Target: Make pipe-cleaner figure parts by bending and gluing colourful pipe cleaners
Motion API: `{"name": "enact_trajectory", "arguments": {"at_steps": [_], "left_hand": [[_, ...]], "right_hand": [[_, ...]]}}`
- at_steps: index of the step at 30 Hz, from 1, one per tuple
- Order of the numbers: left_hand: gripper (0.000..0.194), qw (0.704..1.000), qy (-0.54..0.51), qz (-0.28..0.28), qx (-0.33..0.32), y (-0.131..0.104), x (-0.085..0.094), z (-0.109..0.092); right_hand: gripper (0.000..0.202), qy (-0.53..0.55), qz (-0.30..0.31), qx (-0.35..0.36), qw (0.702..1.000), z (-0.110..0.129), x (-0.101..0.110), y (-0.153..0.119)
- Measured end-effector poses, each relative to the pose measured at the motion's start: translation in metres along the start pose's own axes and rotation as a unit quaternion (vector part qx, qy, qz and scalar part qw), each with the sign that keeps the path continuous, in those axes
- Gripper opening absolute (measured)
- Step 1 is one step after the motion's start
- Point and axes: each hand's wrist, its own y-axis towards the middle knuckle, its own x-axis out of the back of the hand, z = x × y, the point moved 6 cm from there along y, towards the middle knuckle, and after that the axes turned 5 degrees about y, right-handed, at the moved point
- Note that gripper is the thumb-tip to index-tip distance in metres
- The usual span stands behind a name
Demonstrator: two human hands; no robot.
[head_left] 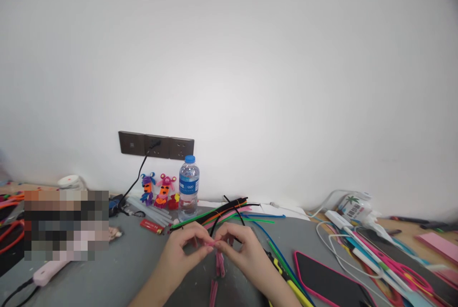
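Observation:
My left hand [191,245] and my right hand [238,250] meet at the fingertips above the grey mat [161,276]. Both pinch a small piece of pink pipe cleaner [212,243], most of it hidden by the fingers. Just below the fingertips are folded pink pipe cleaners [219,265], and another pink length [213,292] lies nearer to me. Beyond the hands is a bundle of black, orange, green and pink pipe cleaners [223,210].
A water bottle [189,188] and small pipe-cleaner figures [164,190] stand by the wall. Glue sticks [153,212] and a red packet [150,226] lie to the left. On the right are a phone [331,278], white cables [331,245] and pink scissors [404,269].

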Motion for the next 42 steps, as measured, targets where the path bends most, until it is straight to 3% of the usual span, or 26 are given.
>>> {"name": "enact_trajectory", "arguments": {"at_steps": [6,10,15,19,25,31,36,42], "left_hand": [[0.008,1.0,-0.01,-0.02,0.022,-0.001,0.001,0.004],[0.013,0.995,-0.079,-0.023,0.062,-0.001,-0.001,0.007],[0.026,0.979,-0.169,-0.06,0.102,0.001,0.002,0.014],[0.027,0.971,-0.181,-0.078,0.134,0.001,0.003,0.024],[0.026,0.979,-0.146,-0.025,0.142,0.001,-0.005,0.029],[0.021,0.982,-0.13,0.026,0.134,-0.001,-0.012,0.031],[0.023,0.981,-0.136,0.017,0.134,0.0,-0.011,0.031],[0.022,0.984,-0.119,0.018,0.135,0.002,-0.01,0.024]], "right_hand": [[0.017,-0.038,-0.023,0.032,0.998,-0.002,-0.001,0.002],[0.013,-0.053,-0.039,0.041,0.997,-0.004,-0.001,0.002],[0.015,-0.063,-0.023,0.019,0.998,-0.008,0.003,0.002],[0.015,-0.129,0.032,-0.041,0.99,-0.025,0.001,0.0],[0.016,-0.157,0.073,-0.078,0.982,-0.051,-0.014,-0.007],[0.027,-0.16,0.104,-0.081,0.978,-0.061,-0.024,-0.009],[0.029,-0.146,0.111,-0.104,0.977,-0.068,-0.021,-0.007],[0.037,-0.12,0.074,-0.093,0.986,-0.052,-0.006,-0.003]]}}
